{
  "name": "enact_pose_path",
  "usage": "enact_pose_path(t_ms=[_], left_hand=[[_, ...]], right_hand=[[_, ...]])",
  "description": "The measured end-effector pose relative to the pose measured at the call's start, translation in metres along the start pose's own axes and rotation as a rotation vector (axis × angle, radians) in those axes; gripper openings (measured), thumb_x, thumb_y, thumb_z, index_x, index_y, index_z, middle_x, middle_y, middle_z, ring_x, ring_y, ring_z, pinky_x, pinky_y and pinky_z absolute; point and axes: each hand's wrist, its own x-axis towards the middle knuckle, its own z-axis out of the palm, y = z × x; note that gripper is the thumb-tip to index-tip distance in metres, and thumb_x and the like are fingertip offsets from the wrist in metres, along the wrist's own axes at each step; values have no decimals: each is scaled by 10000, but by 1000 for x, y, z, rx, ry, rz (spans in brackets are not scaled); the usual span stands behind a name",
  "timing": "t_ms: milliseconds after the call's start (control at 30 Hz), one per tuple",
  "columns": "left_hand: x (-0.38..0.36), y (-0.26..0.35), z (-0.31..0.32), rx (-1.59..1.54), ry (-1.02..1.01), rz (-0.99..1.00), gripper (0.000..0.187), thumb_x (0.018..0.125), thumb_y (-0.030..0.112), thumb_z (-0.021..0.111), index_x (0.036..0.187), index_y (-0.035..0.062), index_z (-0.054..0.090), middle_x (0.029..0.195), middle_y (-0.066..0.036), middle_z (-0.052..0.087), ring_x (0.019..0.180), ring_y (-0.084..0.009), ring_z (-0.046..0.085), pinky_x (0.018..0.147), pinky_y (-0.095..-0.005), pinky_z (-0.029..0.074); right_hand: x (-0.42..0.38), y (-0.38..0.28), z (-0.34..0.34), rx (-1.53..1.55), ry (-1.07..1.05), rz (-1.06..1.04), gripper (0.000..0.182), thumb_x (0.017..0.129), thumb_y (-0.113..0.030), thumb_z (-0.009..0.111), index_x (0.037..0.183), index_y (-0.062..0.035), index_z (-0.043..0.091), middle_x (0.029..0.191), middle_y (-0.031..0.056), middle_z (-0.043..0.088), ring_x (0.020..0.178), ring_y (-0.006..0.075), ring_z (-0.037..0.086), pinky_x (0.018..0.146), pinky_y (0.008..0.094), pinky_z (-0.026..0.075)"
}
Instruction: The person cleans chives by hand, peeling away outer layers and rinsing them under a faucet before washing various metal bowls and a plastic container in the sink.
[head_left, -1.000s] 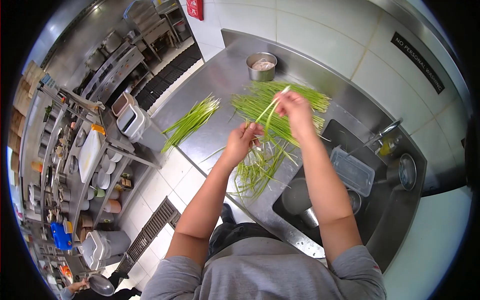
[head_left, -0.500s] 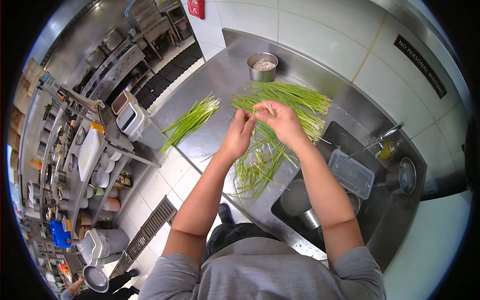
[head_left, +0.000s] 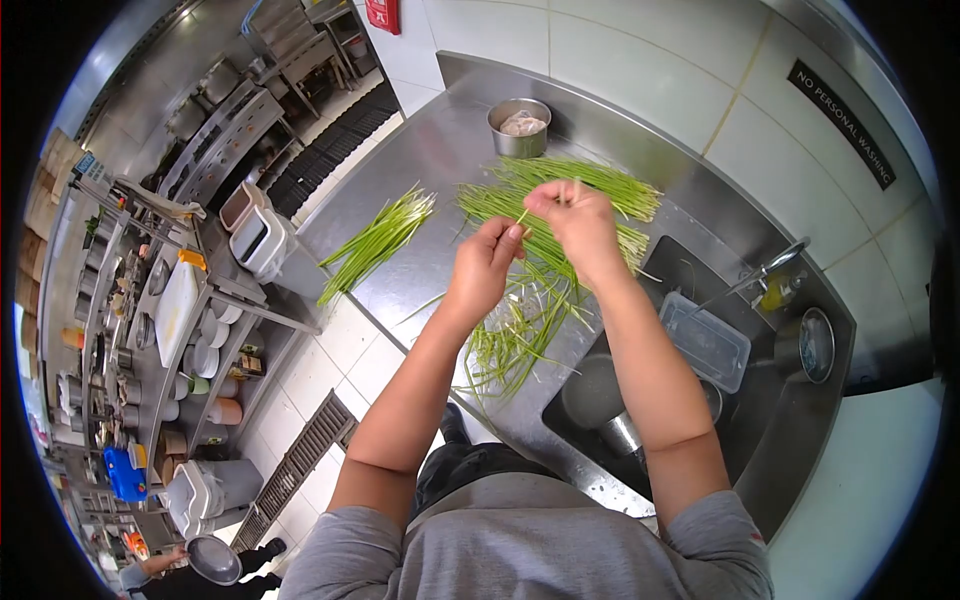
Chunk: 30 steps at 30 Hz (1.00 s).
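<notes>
My left hand [head_left: 487, 262] is closed, thumb against fingertips, pinching a thin green chive stalk [head_left: 522, 217]. Up and to the right, my right hand [head_left: 574, 222] pinches the same stalk near its pale end. Beneath both hands a large pile of chives [head_left: 610, 192] lies on the steel counter [head_left: 425, 165], pale ends to the right. Nearer my body is a loose heap of chive scraps [head_left: 505, 350]. A separate chive bundle [head_left: 378, 245] rests at the counter's left edge. Parts of the pile are hidden by my hands.
A round metal pot [head_left: 519, 143] holding something pale stands at the back. To the right, the sink [head_left: 680, 262] contains a clear plastic container [head_left: 712, 340], below a tap [head_left: 770, 262]. Bins [head_left: 262, 240] and shelves are at left. Another person [head_left: 165, 575] holds a pan lower left.
My right hand has moved slightly up and right, away from my left, so the stalk shows between them. My left hand has shifted a little right. The other person's pan has moved right.
</notes>
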Motion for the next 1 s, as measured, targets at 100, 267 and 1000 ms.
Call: enact_pose_path(t_ms=[100,267,1000], left_hand=[[-2,-5,-11,123,53,-92,192,943,199,494,926,27,576,707,2,549,587,-48,429,522,-195,353],[-5,-4,-7,63,100,-103,186,937,196,508,906,29,582,699,8,546,584,-47,422,515,-202,347],[-1,-14,2,-158,255,-60,251,882,12,507,1131,10,535,848,-27,533,704,-85,495,620,-218,432]], right_hand=[[6,-17,-22,244,104,55,85,782,-131,697,812,-57,666,653,-32,551,549,44,421,503,229,357],[-1,-13,-12,-154,-77,92,126,779,-133,694,830,-22,661,733,27,639,647,75,545,609,234,435],[-6,20,9,191,-76,243,124,769,-6,672,870,2,601,705,4,592,502,34,421,443,184,330]])
